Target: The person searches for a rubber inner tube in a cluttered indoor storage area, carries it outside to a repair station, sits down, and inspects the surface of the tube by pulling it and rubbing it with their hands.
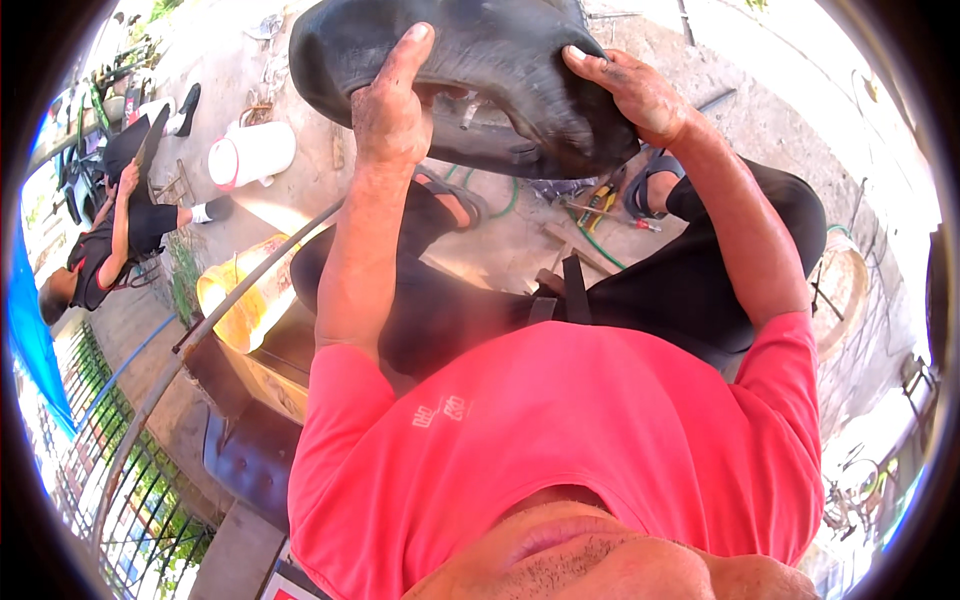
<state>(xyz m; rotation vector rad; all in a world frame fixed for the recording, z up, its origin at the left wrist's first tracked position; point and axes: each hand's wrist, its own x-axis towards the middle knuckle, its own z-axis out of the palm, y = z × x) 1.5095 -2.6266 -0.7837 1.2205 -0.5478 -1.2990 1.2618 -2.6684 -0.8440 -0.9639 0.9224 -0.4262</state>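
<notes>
A plump black rubber inner tube (490, 45) is held up in front of me, over the ground beyond my knees. My left hand (393, 118) grips its near left side, thumb lying along the top of the rubber. On the right side, my right hand (640, 98) has its thumb on top while the fingers are mostly hidden. Through the ring's hole a short metal stem, probably the valve, shows. The tube's far edge runs out of the picture.
Yellow-handled pliers (598, 207) and a green hose (600, 250) lie on the ground between my feet. Leftward are a white plastic container (252, 155), a yellow bucket (225, 310) and a seated person (125, 225). A round basin (840, 285) stands to the right.
</notes>
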